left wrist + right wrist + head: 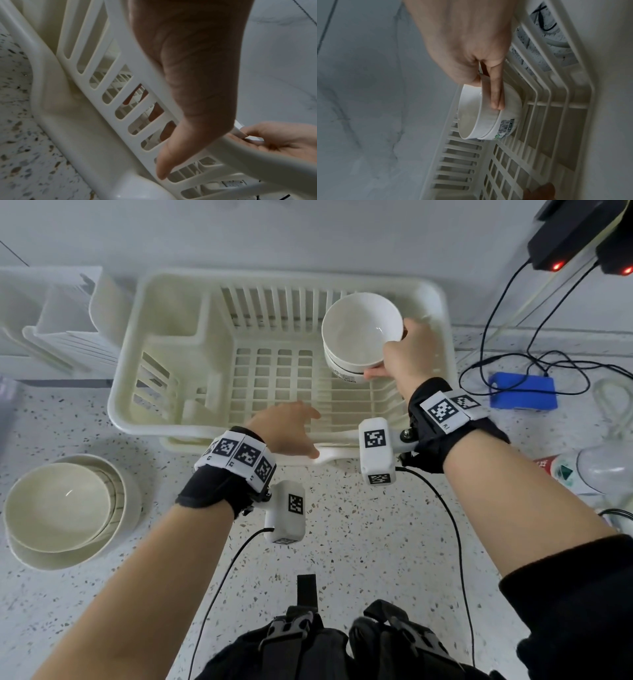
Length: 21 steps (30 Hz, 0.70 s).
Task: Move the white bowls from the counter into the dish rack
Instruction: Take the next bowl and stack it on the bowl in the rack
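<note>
bowls (359, 337) in rack (164, 347); stack (65, 508) on counter (359, 542), left.

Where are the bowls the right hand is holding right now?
In the head view, the two nested white bowls sit tilted in the dish rack's far-right corner, gripped at the rim by the right hand.

**Hidden, cropped, blurred**

Left fingers (155, 111) seen only through slots of the rack (96, 121) wall; thumb tip past the wall in the left wrist view. Right fingertips (373, 373) tucked behind the bowls (359, 337) inside the rack's far right corner. Label (506, 126) on the lower bowl too blurred to read. Lower bowl's inside covered by the upper one. Stack (68, 511) left of the rack: count of bowls unclear. Black devices (582, 231) right of the rack cut off by the frame's edge. Bottle (561, 470) near the rack half hidden by the right arm.
</note>
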Tool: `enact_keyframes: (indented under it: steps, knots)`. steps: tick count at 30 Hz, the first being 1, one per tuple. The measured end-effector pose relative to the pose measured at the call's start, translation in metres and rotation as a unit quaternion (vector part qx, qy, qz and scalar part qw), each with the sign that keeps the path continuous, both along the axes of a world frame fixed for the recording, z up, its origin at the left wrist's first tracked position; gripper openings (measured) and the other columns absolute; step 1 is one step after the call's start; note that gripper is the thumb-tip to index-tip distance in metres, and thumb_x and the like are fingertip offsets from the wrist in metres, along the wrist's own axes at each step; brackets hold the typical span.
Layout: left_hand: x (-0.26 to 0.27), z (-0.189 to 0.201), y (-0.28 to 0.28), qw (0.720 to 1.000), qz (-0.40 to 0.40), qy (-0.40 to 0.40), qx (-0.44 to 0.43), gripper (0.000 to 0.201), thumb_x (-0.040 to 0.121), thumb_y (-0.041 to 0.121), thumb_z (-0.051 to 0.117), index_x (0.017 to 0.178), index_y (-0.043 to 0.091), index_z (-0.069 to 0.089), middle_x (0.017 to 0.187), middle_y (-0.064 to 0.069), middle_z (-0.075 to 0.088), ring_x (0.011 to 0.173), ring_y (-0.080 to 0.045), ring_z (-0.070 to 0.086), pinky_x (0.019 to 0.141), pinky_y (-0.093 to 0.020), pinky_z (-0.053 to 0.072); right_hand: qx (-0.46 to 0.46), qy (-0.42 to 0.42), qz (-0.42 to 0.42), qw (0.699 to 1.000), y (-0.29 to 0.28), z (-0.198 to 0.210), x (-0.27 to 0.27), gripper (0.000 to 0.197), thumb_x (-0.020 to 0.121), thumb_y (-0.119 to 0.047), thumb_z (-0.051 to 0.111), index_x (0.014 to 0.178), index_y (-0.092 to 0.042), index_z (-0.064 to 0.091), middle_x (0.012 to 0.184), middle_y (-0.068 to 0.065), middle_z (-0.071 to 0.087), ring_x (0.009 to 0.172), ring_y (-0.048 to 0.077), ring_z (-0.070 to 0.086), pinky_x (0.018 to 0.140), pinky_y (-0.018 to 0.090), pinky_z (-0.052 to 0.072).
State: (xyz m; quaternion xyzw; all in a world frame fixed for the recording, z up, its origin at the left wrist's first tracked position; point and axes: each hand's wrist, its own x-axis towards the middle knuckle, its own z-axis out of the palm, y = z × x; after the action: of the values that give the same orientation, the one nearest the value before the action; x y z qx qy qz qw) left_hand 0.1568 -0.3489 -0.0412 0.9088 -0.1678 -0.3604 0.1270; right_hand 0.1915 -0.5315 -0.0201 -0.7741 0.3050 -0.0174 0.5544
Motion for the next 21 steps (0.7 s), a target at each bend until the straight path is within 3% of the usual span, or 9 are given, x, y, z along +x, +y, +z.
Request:
enact_keyframes:
  steps: [2,5,8,9,12,15,17,18,21]
  knots:
    - [0.000,0.001,0.000,1.000,0.000,-0.005,-0.001,0.073,0.073,0.032,0.070,0.137,0.030,0.037,0.149,0.001,0.037,0.133,-0.020,0.040,0.108,-0.042,0.035,-0.021,-0.001,0.008,1.000,-0.002,0.000,-0.001,0.045,0.082,0.011,0.038,0.123,-0.003,0.050,0.115,0.011,0.052,0.071,0.033,0.064,0.065,0.047,0.061]
    - [-0.001,0.001,0.000,1.000,-0.003,-0.012,0.001,0.072,0.073,0.031,0.069,0.137,0.031,0.037,0.149,0.002,0.037,0.132,-0.020,0.041,0.106,-0.041,0.036,-0.026,0.000,0.015,1.000,-0.004,-0.002,-0.002,0.062,0.085,0.011,0.041,0.142,-0.011,0.034,0.138,0.009,0.042,0.064,0.023,0.056,0.065,0.043,0.062]
    - [-0.002,0.001,0.000,1.000,-0.010,-0.021,0.004,0.070,0.074,0.030,0.067,0.137,0.031,0.037,0.150,0.003,0.036,0.132,-0.020,0.041,0.106,-0.040,0.036,-0.022,-0.014,0.021,0.999,-0.005,-0.004,-0.001,0.064,0.088,0.009,0.043,0.145,-0.017,0.028,0.141,0.008,0.038,0.093,0.028,0.057,0.064,0.042,0.062]
    - [-0.002,0.001,0.001,1.000,-0.012,-0.025,0.005,0.070,0.074,0.030,0.066,0.137,0.031,0.037,0.149,0.003,0.037,0.132,-0.020,0.041,0.106,-0.040,0.037,-0.023,-0.018,0.027,0.999,-0.005,-0.004,-0.001,0.061,0.090,0.007,0.043,0.145,-0.017,0.029,0.143,0.009,0.038,0.096,0.029,0.057,0.064,0.042,0.062]
    - [-0.003,0.000,0.001,0.999,-0.012,-0.043,0.005,0.066,0.074,0.029,0.063,0.135,0.033,0.038,0.143,0.005,0.046,0.126,-0.019,0.047,0.100,-0.038,0.043,-0.017,-0.017,0.047,0.999,-0.006,-0.006,-0.003,0.054,0.095,0.001,0.040,0.145,-0.018,0.030,0.146,0.009,0.035,0.082,0.021,0.057,0.058,0.038,0.063]
    - [-0.008,0.002,0.001,0.997,-0.016,-0.079,-0.005,0.062,0.076,0.030,0.061,0.134,0.030,0.040,0.139,0.004,0.051,0.123,-0.019,0.050,0.099,-0.039,0.048,0.006,0.005,0.058,0.998,-0.008,-0.003,-0.007,0.055,0.098,-0.001,0.037,0.148,-0.018,0.024,0.150,0.010,0.029,0.107,0.034,0.058,0.057,0.038,0.061]
    - [-0.014,0.005,0.002,0.994,-0.016,-0.102,-0.019,0.058,0.078,0.028,0.061,0.133,0.028,0.042,0.136,0.002,0.054,0.121,-0.019,0.053,0.098,-0.041,0.050,-0.003,0.012,0.072,0.997,-0.008,0.002,-0.011,0.056,0.097,0.000,0.037,0.148,-0.017,0.022,0.152,0.009,0.027,0.114,0.039,0.057,0.059,0.039,0.062]
    - [-0.018,0.007,0.003,0.993,-0.015,-0.111,-0.028,0.055,0.079,0.027,0.061,0.132,0.026,0.044,0.134,0.001,0.055,0.119,-0.019,0.054,0.097,-0.041,0.051,-0.018,0.012,0.079,0.997,-0.008,0.005,-0.014,0.057,0.096,0.001,0.037,0.149,-0.017,0.021,0.153,0.009,0.026,0.110,0.038,0.060,0.061,0.039,0.062]
    - [-0.031,0.014,0.006,0.989,-0.007,-0.135,-0.057,0.048,0.083,0.025,0.060,0.129,0.023,0.048,0.133,0.000,0.056,0.117,-0.020,0.055,0.098,-0.041,0.049,-0.066,-0.016,0.086,0.994,-0.005,0.013,-0.029,0.058,0.093,0.001,0.039,0.147,-0.016,0.025,0.150,0.010,0.033,0.078,0.033,0.072,0.069,0.041,0.062]
